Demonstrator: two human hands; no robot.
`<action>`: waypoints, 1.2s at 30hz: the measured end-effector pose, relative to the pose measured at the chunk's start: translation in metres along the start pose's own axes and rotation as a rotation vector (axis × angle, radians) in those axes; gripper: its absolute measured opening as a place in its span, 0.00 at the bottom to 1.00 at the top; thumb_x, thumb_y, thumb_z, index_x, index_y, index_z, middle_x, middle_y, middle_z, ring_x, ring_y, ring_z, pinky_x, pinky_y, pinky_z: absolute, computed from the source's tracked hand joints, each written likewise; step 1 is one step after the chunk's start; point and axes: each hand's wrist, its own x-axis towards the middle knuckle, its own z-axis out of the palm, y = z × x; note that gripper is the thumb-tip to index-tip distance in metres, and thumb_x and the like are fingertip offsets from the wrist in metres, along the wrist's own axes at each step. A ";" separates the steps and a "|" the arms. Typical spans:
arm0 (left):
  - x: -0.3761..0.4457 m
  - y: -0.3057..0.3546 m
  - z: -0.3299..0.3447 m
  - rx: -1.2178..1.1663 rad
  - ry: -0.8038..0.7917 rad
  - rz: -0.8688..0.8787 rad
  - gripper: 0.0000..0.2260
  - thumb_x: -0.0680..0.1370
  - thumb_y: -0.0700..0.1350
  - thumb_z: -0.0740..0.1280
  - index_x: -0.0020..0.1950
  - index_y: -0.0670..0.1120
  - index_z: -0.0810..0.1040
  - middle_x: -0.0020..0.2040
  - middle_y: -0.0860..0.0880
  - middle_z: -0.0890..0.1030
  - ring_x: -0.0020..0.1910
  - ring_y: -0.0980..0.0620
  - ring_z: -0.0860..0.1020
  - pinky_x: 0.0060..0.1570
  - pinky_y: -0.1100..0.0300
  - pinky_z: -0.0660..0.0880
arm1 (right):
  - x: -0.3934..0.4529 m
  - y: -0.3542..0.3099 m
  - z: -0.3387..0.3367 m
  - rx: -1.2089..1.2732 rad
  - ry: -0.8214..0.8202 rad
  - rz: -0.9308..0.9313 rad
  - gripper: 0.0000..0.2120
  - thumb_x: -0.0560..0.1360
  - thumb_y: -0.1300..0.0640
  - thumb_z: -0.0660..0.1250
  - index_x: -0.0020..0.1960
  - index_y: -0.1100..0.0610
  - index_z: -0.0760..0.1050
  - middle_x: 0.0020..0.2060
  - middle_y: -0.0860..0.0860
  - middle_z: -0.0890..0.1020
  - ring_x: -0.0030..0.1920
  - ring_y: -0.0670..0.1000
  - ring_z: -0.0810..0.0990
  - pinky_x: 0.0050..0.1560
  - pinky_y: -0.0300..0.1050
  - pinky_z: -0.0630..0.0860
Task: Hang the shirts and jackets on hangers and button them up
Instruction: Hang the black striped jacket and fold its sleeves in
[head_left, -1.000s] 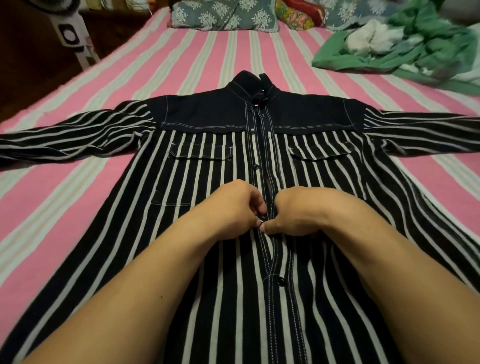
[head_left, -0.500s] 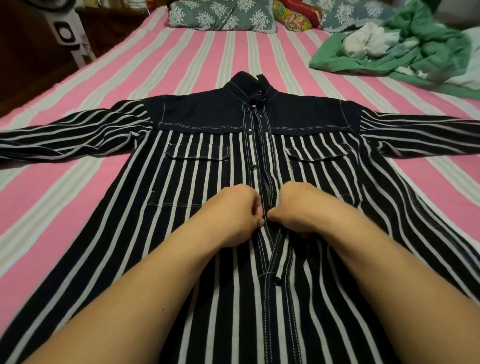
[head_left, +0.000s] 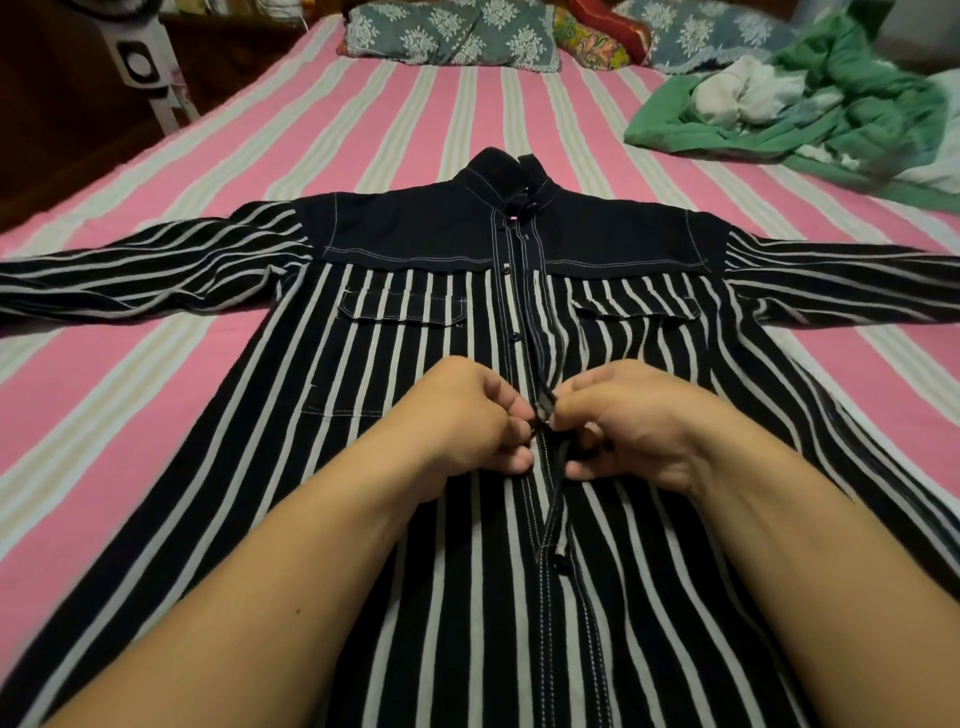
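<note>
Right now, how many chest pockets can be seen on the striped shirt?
2 on the striped shirt. One chest pocket lies left of the button strip in the view. The second chest pocket lies right of it, its lower part hidden behind the right hand.

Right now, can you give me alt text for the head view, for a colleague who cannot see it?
Both hands, left hand and right hand, pinch the front opening of a black shirt with white stripes at mid-chest, working a button. The shirt lies flat, sleeves spread, on a pink and pale striped bedsheet. A crumpled green cloth sits at the far right.
</note>
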 end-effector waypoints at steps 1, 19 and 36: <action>0.001 0.000 -0.001 -0.025 -0.012 -0.012 0.06 0.79 0.28 0.66 0.48 0.37 0.80 0.38 0.42 0.80 0.35 0.46 0.82 0.44 0.53 0.85 | 0.001 0.000 0.000 -0.012 -0.005 0.006 0.11 0.74 0.70 0.66 0.37 0.58 0.78 0.36 0.55 0.78 0.34 0.48 0.76 0.37 0.48 0.82; 0.000 0.004 -0.007 -0.113 -0.014 -0.068 0.06 0.79 0.30 0.67 0.48 0.39 0.82 0.34 0.44 0.82 0.31 0.52 0.79 0.32 0.59 0.81 | -0.002 0.000 -0.008 0.007 -0.005 0.034 0.07 0.74 0.71 0.71 0.46 0.60 0.80 0.37 0.56 0.85 0.39 0.52 0.85 0.40 0.50 0.84; 0.005 0.001 -0.003 -0.090 0.068 0.008 0.06 0.79 0.33 0.67 0.44 0.38 0.82 0.36 0.43 0.80 0.34 0.50 0.79 0.40 0.55 0.82 | -0.003 0.001 0.009 -0.104 0.029 -0.024 0.04 0.79 0.64 0.67 0.45 0.61 0.77 0.34 0.57 0.85 0.32 0.50 0.83 0.37 0.46 0.82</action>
